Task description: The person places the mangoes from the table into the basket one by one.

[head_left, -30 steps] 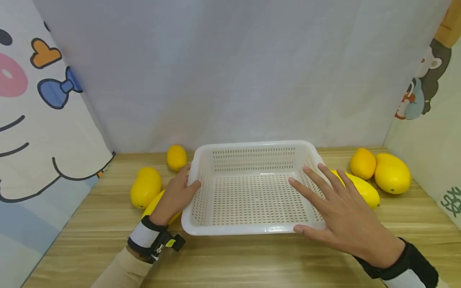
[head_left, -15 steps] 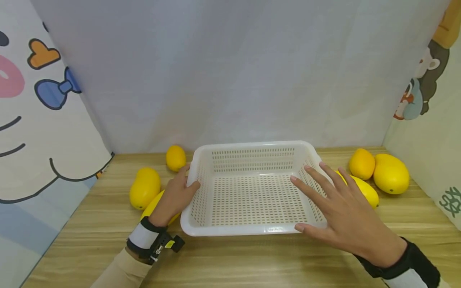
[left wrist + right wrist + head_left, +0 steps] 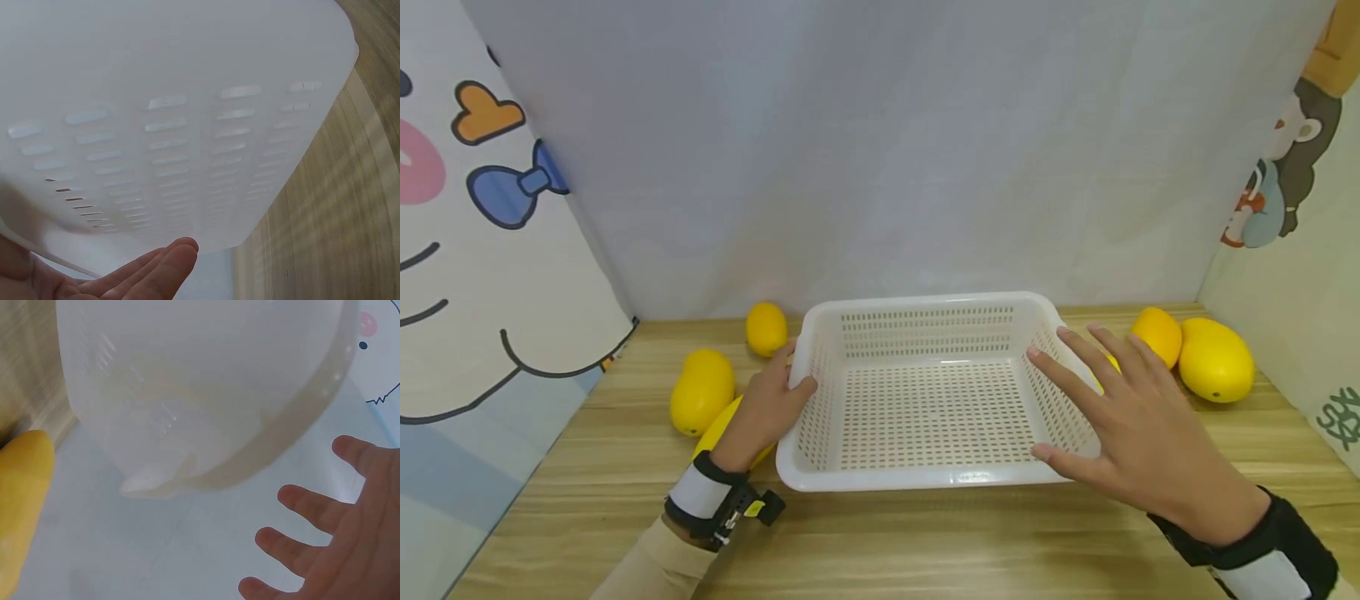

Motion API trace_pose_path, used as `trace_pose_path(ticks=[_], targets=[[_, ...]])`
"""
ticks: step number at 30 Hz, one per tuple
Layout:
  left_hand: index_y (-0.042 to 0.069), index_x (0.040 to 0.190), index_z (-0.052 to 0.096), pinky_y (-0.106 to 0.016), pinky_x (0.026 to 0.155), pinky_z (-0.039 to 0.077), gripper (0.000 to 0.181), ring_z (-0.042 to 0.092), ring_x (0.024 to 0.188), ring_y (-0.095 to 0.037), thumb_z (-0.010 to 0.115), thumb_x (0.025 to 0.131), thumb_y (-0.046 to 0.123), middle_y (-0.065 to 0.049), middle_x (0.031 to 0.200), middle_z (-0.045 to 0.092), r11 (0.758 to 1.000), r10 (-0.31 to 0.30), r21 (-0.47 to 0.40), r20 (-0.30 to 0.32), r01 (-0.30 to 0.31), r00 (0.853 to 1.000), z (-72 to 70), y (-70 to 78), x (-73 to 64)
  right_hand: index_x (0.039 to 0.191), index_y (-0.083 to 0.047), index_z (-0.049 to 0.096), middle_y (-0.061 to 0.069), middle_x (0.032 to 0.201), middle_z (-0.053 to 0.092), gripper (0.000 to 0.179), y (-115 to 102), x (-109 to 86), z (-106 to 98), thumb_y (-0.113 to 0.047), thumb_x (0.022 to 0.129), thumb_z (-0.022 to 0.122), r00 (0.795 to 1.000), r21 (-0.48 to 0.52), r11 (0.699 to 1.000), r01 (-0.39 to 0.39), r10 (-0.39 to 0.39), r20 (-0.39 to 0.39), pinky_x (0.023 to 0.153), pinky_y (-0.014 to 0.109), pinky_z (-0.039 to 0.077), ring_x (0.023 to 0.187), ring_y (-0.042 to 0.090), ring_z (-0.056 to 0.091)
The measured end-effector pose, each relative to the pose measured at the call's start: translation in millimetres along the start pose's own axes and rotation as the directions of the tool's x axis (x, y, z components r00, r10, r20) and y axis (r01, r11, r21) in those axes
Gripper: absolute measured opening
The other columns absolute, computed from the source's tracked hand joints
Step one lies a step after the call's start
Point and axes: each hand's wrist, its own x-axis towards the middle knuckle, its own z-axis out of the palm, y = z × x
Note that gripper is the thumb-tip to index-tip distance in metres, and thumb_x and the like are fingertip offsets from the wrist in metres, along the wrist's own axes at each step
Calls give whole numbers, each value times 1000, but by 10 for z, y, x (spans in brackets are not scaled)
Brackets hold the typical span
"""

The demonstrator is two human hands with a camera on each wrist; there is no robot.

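Observation:
A white plastic basket [image 3: 925,479] with slotted walls is in the middle of the head view, with nothing inside it. At its left rim my left hand [image 3: 767,408] grips the edge, thumb over the rim; in the left wrist view, the fingers [image 3: 153,272] lie straight along the basket's outer side [image 3: 187,62]. My right hand [image 3: 1150,433] hovers over the basket's right rim, its fingers spread apart and holding nothing. The right wrist view shows a gap between those fingers [image 3: 312,509] and the basket [image 3: 206,394]. Behind the right hand, a long yellow fruit [image 3: 1107,377] is mostly hidden.
Left of the basket are a lemon-like fruit [image 3: 767,329], a yellow mango-like fruit [image 3: 702,392] and a long yellow fruit [image 3: 718,427] partly under my left wrist. At right, an orange-yellow round fruit [image 3: 1157,335] touches a larger yellow one [image 3: 1216,360]. Cloth walls enclose the wooden table [image 3: 880,550].
My right hand has shifted right and slightly up, off the basket's right part, and now covers more of the long yellow fruit. My left hand and the basket stay put.

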Motion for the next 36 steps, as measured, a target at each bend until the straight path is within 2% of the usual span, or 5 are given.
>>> trace_pose_path(ticks=[6,12,19,26,36], targets=[[8,159,20,-39,62,62,65,74,80,-26,51,102,15,-25,122,65,1000,-4,-9,1,4,1000,2,-5,1,158,-26,36,21,153,39,83,120,-10,-76,-70,90,53,999,-9,999,-32,32,-14,115,68,18,140,50,31],[8,159,21,-38,62,62,65,73,79,-25,51,102,15,-25,122,65,1000,5,-11,-1,-5,1000,2,-18,-3,157,-23,39,22,153,39,83,237,-13,-144,-72,91,50,998,-5,999,-53,53,-44,108,71,24,137,51,33],[7,159,21,-38,61,62,66,73,77,-25,52,102,16,-25,121,65,1000,9,-8,3,-9,1000,-5,-16,-4,155,-20,42,24,151,41,86,372,-45,-215,-72,88,54,989,-26,990,-141,139,-58,115,67,19,137,50,33],[8,159,20,-38,61,62,65,72,77,-24,51,102,16,-24,118,66,1000,8,-5,8,-8,1000,-9,-15,1,154,-17,42,28,148,43,83,513,-57,-265,-67,90,56,984,-87,981,-173,169,-50,102,68,29,132,51,37],[8,159,20,-37,61,62,66,72,77,-23,51,102,16,-23,117,66,1000,12,1,8,-12,1000,-12,-23,-3,152,-14,44,30,145,44,77,643,-73,-216,-58,91,61,970,-111,964,-241,237,-48,102,71,29,129,53,39]])
